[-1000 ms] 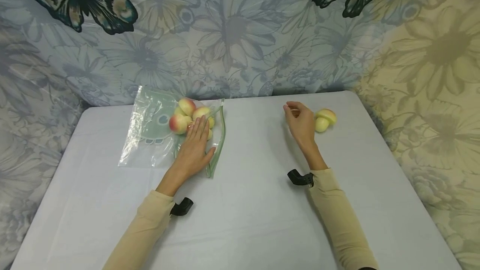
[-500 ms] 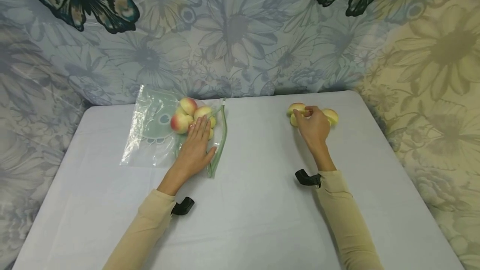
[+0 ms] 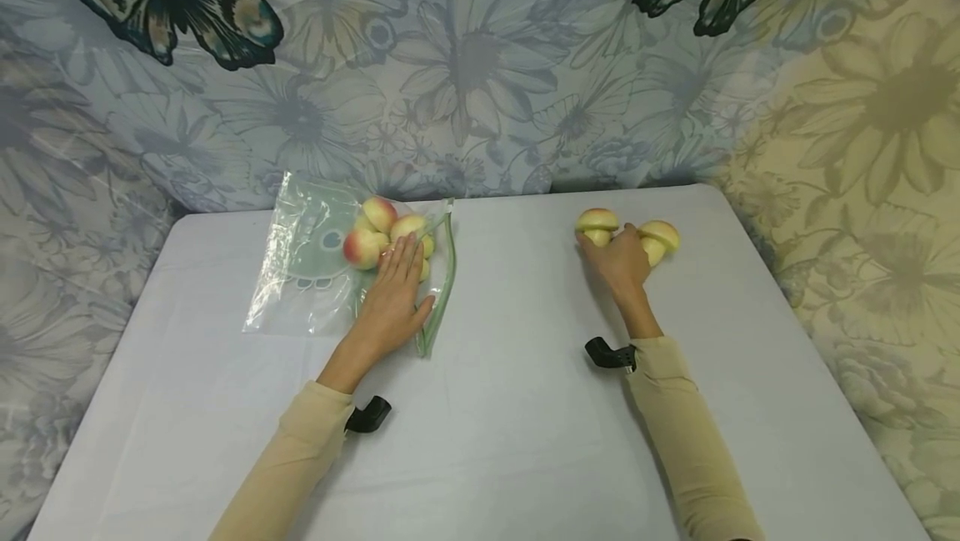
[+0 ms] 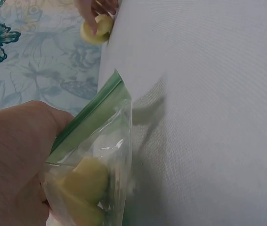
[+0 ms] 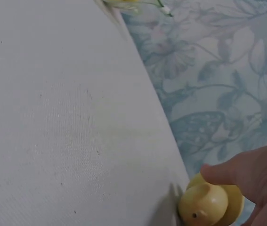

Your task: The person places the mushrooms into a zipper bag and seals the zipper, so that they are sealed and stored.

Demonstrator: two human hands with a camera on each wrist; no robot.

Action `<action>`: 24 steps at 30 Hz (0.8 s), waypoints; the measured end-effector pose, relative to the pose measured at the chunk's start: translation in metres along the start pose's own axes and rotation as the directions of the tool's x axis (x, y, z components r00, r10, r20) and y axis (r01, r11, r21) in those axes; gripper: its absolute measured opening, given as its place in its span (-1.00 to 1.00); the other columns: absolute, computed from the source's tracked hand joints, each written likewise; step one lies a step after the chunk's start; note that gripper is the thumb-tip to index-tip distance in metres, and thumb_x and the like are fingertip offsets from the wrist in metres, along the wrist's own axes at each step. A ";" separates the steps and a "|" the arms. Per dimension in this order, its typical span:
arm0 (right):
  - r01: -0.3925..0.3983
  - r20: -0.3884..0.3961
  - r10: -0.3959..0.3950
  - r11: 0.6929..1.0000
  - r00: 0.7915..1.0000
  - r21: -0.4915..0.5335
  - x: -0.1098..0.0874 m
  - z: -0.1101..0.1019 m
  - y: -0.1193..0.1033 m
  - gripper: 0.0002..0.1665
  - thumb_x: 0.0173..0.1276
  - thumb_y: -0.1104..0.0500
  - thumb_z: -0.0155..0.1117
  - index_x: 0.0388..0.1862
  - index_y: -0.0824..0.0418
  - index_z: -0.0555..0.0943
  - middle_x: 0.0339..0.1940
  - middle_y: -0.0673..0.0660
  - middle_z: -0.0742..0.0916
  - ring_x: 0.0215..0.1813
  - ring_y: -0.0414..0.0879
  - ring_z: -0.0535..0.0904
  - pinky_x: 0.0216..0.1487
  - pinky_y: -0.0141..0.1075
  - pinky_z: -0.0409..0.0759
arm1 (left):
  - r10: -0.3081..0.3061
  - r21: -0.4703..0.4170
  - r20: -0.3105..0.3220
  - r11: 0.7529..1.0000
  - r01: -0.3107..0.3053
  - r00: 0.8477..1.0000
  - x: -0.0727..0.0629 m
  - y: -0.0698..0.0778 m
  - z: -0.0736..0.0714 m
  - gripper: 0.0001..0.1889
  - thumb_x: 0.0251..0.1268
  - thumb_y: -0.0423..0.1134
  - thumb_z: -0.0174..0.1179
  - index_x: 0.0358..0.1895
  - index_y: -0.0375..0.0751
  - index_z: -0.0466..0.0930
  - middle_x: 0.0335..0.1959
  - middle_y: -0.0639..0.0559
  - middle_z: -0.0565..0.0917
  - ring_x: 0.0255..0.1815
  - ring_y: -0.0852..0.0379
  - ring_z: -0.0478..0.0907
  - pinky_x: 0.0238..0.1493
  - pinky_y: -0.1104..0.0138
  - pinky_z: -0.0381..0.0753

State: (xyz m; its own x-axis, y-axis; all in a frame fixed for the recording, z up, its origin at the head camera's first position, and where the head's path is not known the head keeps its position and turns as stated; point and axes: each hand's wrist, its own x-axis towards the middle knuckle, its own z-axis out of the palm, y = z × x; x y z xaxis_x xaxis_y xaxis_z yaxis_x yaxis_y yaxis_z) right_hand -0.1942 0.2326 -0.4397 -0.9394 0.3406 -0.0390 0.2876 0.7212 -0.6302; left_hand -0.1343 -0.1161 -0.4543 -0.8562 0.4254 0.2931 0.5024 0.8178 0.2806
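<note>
My left hand point(image 3: 388, 295) lies with straight fingers on a clear zip bag point(image 3: 262, 283) that has a green seal strip point(image 4: 88, 115). Inside are several yellow-and-red toy mushrooms point(image 3: 363, 247), partly covered by the fingers. On the right, my right hand point(image 3: 618, 262) has thumb and fingers around a yellow toy mushroom point(image 3: 597, 218) near the table's back edge. In the right wrist view, the thumb rests on this mushroom point(image 5: 204, 205), whose stem end shows a small dark hole. Another toy mushroom point(image 3: 660, 234) lies just right of that hand, partly hidden behind it.
A white cloth covers the table point(image 3: 495, 408). Right behind its back edge rises a patterned fabric wall point(image 3: 472, 66) with flowers and butterflies. A pale green printed figure point(image 3: 315, 253) shows on the bag's left part.
My right hand first moves right, then slightly left and down, bringing the left mushroom's stem into sight below its cap. My left hand stays on the bag.
</note>
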 end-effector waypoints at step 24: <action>0.213 -0.060 -0.205 0.909 0.977 0.358 0.005 0.006 -0.005 -0.37 0.17 0.15 0.50 0.15 0.42 0.51 0.11 0.35 0.65 0.04 0.19 0.62 0.03 -0.12 0.56 | -0.024 0.032 0.063 0.999 0.022 0.998 0.001 -0.001 -0.002 -0.15 0.31 -0.15 0.19 0.48 -0.57 -0.04 0.55 -0.38 -0.06 0.57 -0.25 -0.15 0.53 0.01 -0.15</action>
State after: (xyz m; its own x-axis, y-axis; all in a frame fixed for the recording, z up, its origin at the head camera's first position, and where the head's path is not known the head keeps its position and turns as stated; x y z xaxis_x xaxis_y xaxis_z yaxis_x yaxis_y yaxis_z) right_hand -0.2012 0.2268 -0.4412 -0.9656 0.2208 0.1376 -0.0053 0.5120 -0.8590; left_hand -0.1353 -0.1176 -0.4527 -0.8737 0.4294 0.2286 0.4797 0.8388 0.2577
